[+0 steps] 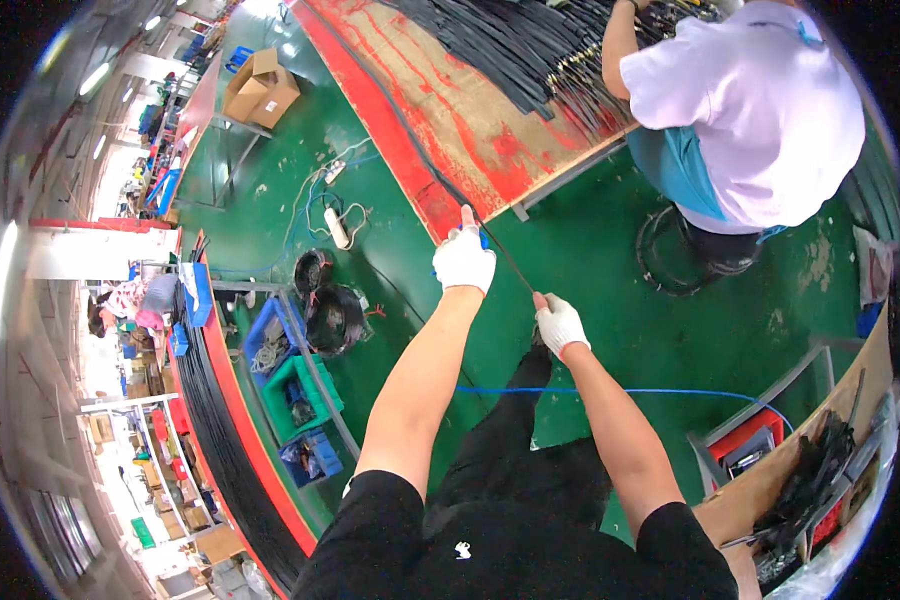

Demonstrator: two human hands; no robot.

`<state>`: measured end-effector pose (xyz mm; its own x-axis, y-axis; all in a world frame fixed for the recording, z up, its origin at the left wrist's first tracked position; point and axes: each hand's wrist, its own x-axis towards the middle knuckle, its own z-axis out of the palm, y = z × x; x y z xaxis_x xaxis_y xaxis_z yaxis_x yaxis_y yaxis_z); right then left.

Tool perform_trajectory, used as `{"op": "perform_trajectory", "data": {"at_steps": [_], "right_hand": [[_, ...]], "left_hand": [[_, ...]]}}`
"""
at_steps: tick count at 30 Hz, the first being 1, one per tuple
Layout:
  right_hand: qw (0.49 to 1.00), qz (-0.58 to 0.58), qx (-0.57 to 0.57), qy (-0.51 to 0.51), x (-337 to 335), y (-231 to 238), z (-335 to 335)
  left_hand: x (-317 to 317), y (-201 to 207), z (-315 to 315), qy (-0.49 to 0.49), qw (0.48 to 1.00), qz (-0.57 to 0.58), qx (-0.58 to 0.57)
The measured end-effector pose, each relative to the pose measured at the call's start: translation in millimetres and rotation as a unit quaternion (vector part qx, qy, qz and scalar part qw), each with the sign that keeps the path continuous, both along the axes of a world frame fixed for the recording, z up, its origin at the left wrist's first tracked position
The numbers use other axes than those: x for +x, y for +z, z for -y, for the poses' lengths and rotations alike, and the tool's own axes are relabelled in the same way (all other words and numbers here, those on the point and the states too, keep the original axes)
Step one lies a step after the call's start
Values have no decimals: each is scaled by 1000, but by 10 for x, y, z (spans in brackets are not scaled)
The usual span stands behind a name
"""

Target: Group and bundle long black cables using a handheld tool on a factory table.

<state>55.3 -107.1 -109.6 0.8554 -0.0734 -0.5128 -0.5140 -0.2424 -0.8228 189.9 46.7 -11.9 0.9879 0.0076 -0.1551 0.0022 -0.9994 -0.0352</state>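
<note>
Both my hands wear white gloves. My left hand (463, 258) is stretched forward and grips a thin black cable (505, 255) at the corner of the red workbench (440, 120), with something blue showing in its grasp. My right hand (558, 324) sits lower and closer to me, closed on the same cable, which runs taut between the two hands. Beyond my left hand the cable lies along the bench's edge. A heap of black cables (530, 45) lies on the far end of the bench.
A person in a pale shirt (750, 110) works at the bench's right end. Black cable coils (332, 315) and blue and green bins (295, 395) sit on the green floor at left. A blue cord (620, 391) crosses the floor. A cardboard box (260, 88) stands far left.
</note>
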Motion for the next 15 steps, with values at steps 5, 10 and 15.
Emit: {"op": "perform_trajectory", "data": {"at_steps": [5, 10, 15], "right_hand": [[998, -39, 45, -19, -471, -198, 150], [974, -173, 147, -19, -1143, 57, 534], [983, -137, 106, -59, -2059, -59, 821]], "left_hand": [[-297, -278, 218, 23, 1000, -9, 8], [-525, -355, 351, 73, 997, 9, -3], [-920, -352, 390, -35, 999, -25, -1]]}}
